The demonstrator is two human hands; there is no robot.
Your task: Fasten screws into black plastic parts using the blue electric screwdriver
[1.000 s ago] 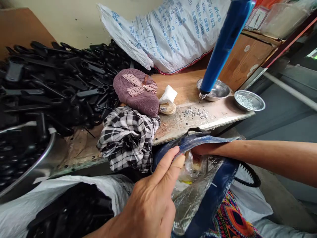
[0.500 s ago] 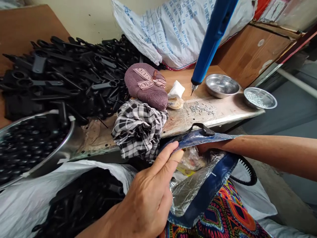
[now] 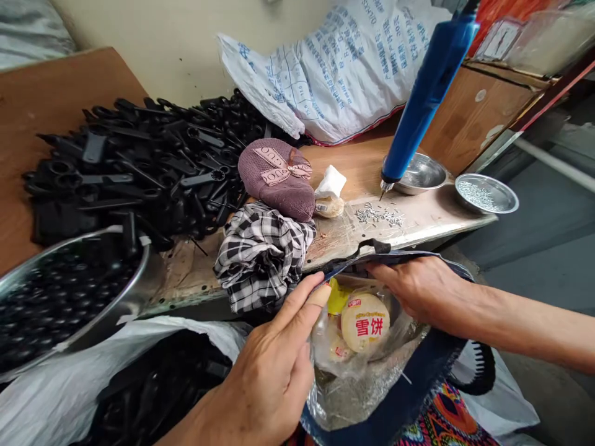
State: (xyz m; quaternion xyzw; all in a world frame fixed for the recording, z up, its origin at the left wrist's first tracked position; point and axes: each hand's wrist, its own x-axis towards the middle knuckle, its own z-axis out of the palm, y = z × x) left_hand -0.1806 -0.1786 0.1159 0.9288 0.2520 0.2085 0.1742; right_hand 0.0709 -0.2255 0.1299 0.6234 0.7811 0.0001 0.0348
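A dark blue insulated bag [image 3: 409, 384] with a foil lining sits on my lap, its mouth held apart. My left hand [image 3: 274, 371] grips the near left rim, thumb and fingers closed on it. My right hand [image 3: 418, 288] holds the far right rim, fingers curled over the edge. Inside lies a clear plastic bag with round wrapped rice crackers [image 3: 365, 322] bearing red print, and a yellow packet [image 3: 338, 295].
On the wooden bench [image 3: 353, 167] lie a checked cloth [image 3: 263, 254], a mauve knit cap [image 3: 279, 176], a hanging blue electric screwdriver [image 3: 425, 99], loose screws [image 3: 379, 215] and two steel dishes [image 3: 486, 193]. A heap of black plastic parts [image 3: 134, 161] and a steel basin [image 3: 69, 291] stand left.
My right hand has come out of the bag and now holds its rim. The bag is wider apart, and the rice crackers inside have come into sight.
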